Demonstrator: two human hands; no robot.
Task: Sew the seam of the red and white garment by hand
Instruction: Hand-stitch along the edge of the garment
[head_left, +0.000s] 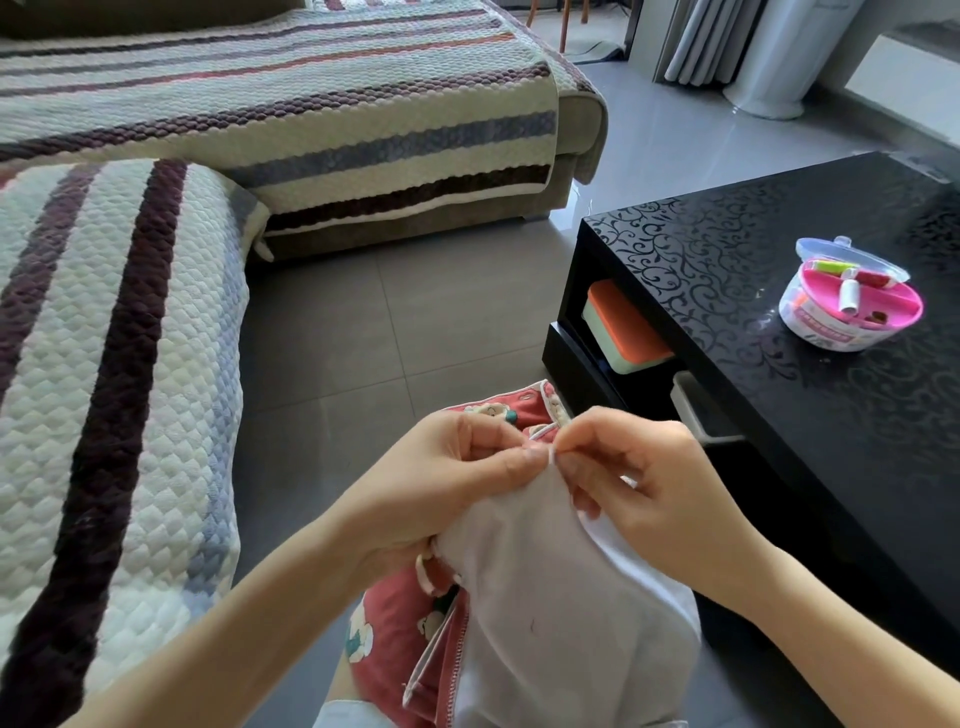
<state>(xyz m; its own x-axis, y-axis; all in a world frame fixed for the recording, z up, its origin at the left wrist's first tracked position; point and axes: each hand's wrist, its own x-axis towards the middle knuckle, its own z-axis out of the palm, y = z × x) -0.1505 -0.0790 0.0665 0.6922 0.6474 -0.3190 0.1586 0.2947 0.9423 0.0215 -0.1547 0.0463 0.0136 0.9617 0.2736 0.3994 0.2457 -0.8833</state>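
The red and white garment (550, 597) lies over my lap, white lining up, with red printed fabric showing at the far end and lower left. My left hand (452, 478) pinches the garment's white edge between thumb and fingers. My right hand (634, 473) pinches the same edge just to the right, fingertips almost touching the left hand's. I cannot make out the needle between the fingers. A short loop of white trim shows just above the fingertips.
A black patterned coffee table (779, 270) stands to the right, with a round pink sewing kit (852, 306) holding thread spools on top and an orange-lidded box (623, 327) on its shelf. A sofa with a striped quilted cover (119, 364) is on the left. Grey tiled floor lies between.
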